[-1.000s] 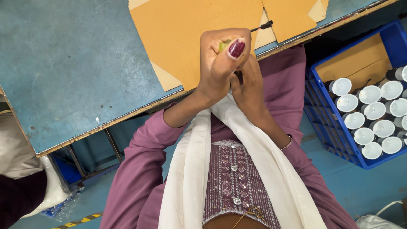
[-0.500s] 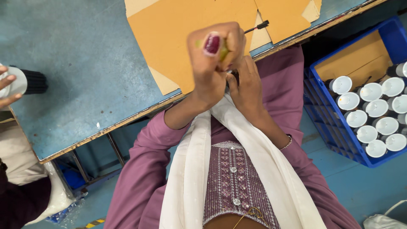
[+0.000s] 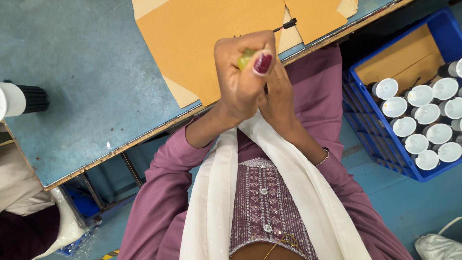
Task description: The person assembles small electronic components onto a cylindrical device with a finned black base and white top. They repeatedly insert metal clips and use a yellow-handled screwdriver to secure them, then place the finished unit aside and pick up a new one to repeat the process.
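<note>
Head view: left hand (image 3: 243, 79) grips a greenish object (image 3: 245, 58), mostly hidden; right hand (image 3: 279, 98) perhaps closed.

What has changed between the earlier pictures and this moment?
The left hand, closed on a small yellow-green object, turned slightly, so the painted thumbnail now sits right of that object. At the left edge, the white and black cylinder that another person's hand held half a second ago now shows without that hand. The right hand stayed pressed behind the left; the cardboard sheets and the blue crate did not move.
</note>
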